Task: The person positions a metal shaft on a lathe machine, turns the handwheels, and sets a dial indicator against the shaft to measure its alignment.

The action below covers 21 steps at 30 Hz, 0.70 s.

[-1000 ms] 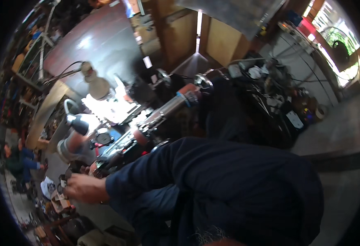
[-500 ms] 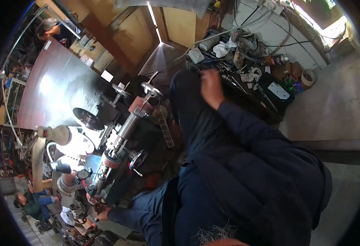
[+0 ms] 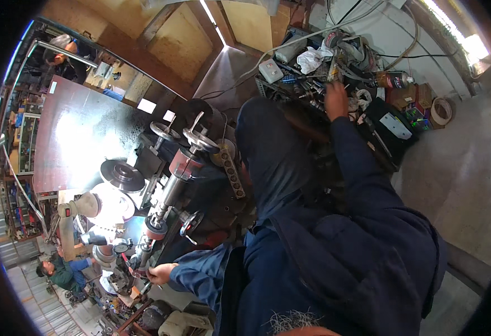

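— Hands, two, bare: state and place?
— Left hand (image 3: pixel 160 274), one: at the lower-left end of the lathe-like machine (image 3: pixel 171 191), fingers bent toward it; whether they pinch a part there cannot be told. Right hand (image 3: pixel 336 102), one: forearm stretched forward, at the tray of tools (image 3: pixel 301 91); whether its fingers are spread, pressed together or pinching something cannot be told.
— Machine: location and long axis?
— Left of the person's raised knee (image 3: pixel 259 129). Axis slanted, steeper than a diagonal, from upper right to lower left of the view. Upper end, pointing away from the person: one bright handwheel (image 3: pixel 202 140), next to a red block (image 3: pixel 185 164). Lower end points toward the left hand.
— Fittings along it?
— One red ring (image 3: pixel 156 229) below the middle; one side handwheel (image 3: pixel 191 223) on the right flank; one round dial gauge (image 3: pixel 122 246) just beside the lower part, on the left.
— Surroundings?
— Lit lamp (image 3: pixel 83 205) and dark disc (image 3: pixel 122 175), left of the machine. Socket strip (image 3: pixel 233 175), between machine and knee, roughly lengthwise in the view. About the right hand: crumpled white cloth (image 3: pixel 311 59), spray can (image 3: pixel 392 79) lying on its side, black case (image 3: pixel 387 130), tape roll (image 3: pixel 441 111)
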{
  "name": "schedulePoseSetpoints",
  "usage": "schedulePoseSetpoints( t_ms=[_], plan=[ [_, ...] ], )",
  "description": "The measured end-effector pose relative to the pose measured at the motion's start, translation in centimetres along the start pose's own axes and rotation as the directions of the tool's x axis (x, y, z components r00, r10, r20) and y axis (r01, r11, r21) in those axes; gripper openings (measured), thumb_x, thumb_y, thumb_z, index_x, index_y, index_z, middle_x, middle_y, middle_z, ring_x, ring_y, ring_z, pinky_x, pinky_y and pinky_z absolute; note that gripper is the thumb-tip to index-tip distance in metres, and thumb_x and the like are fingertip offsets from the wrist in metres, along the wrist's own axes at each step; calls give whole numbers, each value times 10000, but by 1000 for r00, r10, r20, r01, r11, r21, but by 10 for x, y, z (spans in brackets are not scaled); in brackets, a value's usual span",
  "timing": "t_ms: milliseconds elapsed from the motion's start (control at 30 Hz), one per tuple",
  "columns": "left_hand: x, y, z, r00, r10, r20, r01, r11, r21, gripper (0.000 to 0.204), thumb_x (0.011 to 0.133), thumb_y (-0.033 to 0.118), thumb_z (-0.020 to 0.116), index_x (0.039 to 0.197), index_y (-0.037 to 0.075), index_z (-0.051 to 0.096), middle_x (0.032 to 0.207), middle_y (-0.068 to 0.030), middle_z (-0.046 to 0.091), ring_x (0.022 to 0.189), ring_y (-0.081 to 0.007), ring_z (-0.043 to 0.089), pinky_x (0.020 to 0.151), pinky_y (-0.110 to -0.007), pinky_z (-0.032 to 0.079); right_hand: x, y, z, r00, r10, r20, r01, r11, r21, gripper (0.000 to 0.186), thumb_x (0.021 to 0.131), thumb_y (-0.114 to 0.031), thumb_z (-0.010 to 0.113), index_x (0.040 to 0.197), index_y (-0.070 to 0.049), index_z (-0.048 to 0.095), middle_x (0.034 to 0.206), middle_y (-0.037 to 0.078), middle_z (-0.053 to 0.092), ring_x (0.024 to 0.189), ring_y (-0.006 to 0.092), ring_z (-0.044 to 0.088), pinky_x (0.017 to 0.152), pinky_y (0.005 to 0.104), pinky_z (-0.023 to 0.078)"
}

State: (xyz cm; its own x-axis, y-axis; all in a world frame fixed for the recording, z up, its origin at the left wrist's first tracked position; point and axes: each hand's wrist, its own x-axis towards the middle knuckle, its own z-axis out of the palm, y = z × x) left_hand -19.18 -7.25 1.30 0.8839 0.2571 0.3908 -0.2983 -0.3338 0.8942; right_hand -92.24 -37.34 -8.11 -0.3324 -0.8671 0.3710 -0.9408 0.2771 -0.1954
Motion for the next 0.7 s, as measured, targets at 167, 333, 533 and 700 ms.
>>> schedulePoseSetpoints(
  t_ms=[167, 333, 533, 700],
  plan=[
    [-77, 44, 1, 974, 217, 65, -211, 973, -93, 195, 927, 112, 591, 1063, -25, 618, 1095, -167, 620, 955, -276, 598, 892, -376, 466, 53, -35, 22, 913, -386, 134, 404, 901, -156, 229, 961, -139, 509, 1125, -37, 632, 1140, 160, 629, 1126, 337, 590, 1080, 539, 380],
    [-173, 83, -19, 738, 634, 231, -531, 757, -382, 79, 904, 63, 585, 971, 22, 573, 972, -129, 569, 841, -249, 545, 770, -363, 442, 76, -48, 29, 859, -311, 407, 415, 888, -199, 261, 1007, -204, 486, 1175, -47, 608, 1160, 157, 631, 1124, 364, 589, 1073, 527, 392],
    [-239, 109, -50, 222, 727, 650, -319, 684, -656, 53, 848, 3, 620, 881, 28, 587, 906, -151, 615, 810, -275, 616, 731, -362, 496, 51, -47, -51, 907, -219, 360, 258, 964, -64, 255, 972, -275, 593, 1048, -34, 623, 1083, 187, 643, 1062, 367, 612, 881, 514, 494],
    [-269, 148, -17, -361, 174, 916, 427, 904, -4, 195, 948, 117, 604, 1122, 32, 617, 1003, -139, 672, 856, -252, 654, 733, -341, 539, 1, -96, -142, 790, -583, 188, 510, 796, 325, 180, 878, -226, 626, 935, -56, 617, 928, 152, 669, 878, 379, 665, 761, 488, 533]
  ],
)
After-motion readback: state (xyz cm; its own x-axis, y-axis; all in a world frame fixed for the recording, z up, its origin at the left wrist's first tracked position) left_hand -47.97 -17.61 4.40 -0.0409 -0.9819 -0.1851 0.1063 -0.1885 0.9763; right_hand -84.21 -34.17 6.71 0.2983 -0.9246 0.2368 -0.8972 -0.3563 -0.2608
